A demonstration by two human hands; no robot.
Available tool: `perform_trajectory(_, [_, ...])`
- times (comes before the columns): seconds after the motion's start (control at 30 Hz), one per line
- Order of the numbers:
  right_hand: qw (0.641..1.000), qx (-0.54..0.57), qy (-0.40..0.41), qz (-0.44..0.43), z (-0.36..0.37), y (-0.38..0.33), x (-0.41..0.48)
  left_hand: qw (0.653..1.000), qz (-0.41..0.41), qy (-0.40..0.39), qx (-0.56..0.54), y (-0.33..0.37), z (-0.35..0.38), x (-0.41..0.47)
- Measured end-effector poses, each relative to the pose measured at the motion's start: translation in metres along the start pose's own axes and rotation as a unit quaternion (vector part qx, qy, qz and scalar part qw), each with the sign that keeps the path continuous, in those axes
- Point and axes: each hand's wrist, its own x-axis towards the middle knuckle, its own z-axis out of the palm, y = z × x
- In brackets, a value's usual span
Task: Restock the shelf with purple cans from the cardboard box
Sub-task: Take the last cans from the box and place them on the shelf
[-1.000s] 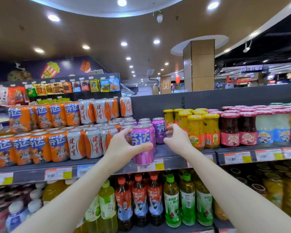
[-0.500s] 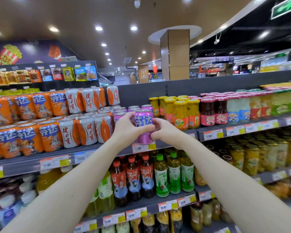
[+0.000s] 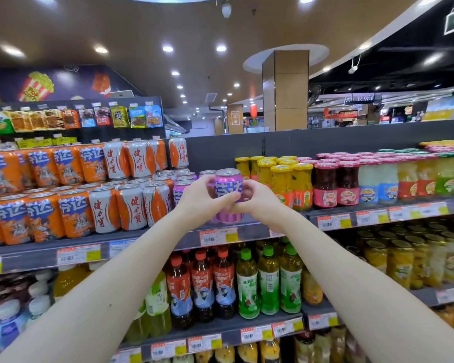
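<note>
A purple can point(image 3: 228, 185) with white lettering stands upright at the front edge of the grey top shelf point(image 3: 249, 229). My left hand point(image 3: 198, 201) wraps its left side, thumb across the front. My right hand point(image 3: 257, 199) holds its right side, and the fingers of both meet over the can's lower half. More purple cans point(image 3: 184, 188) stand behind it, partly hidden by my left hand. The cardboard box is out of view.
White-and-orange cans point(image 3: 131, 205) and orange cans point(image 3: 42, 213) fill the shelf to the left. Yellow-lidded jars point(image 3: 283, 179) and red-lidded jars point(image 3: 336, 182) stand to the right. Bottles point(image 3: 223, 281) fill the shelf below. Snack packets point(image 3: 76, 119) hang behind.
My right hand came in from the shelf behind and closed on the can's right side. The can sits slightly further right at the shelf front; the view shifted.
</note>
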Motion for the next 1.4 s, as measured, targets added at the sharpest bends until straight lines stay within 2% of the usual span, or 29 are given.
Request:
perform_trajectory(0.27, [0.997,0.034,-0.059,-0.02,-0.016,0.002,0.025,0.99,0.021,0.123,0.06,-0.002,0.008,0.002])
perform_trajectory(0.43, [0.999,0.036,-0.012,-0.005,-0.025,0.019,0.039,0.976,0.023,0.202,0.083,0.002,0.001,0.009])
perform_trajectory(0.67, [0.999,-0.003,-0.011,0.047,-0.028,0.05,0.053,0.976,0.014,0.184,0.119,-0.006,-0.011,0.012])
perform_trajectory(1.0, [0.995,-0.067,-0.011,0.072,-0.017,0.049,0.078,0.964,0.04,0.128,0.231,-0.015,-0.019,0.002])
perform_trajectory(1.4, [0.992,-0.085,0.01,0.09,-0.017,0.05,0.094,0.953,0.084,0.152,0.246,-0.021,-0.029,-0.007])
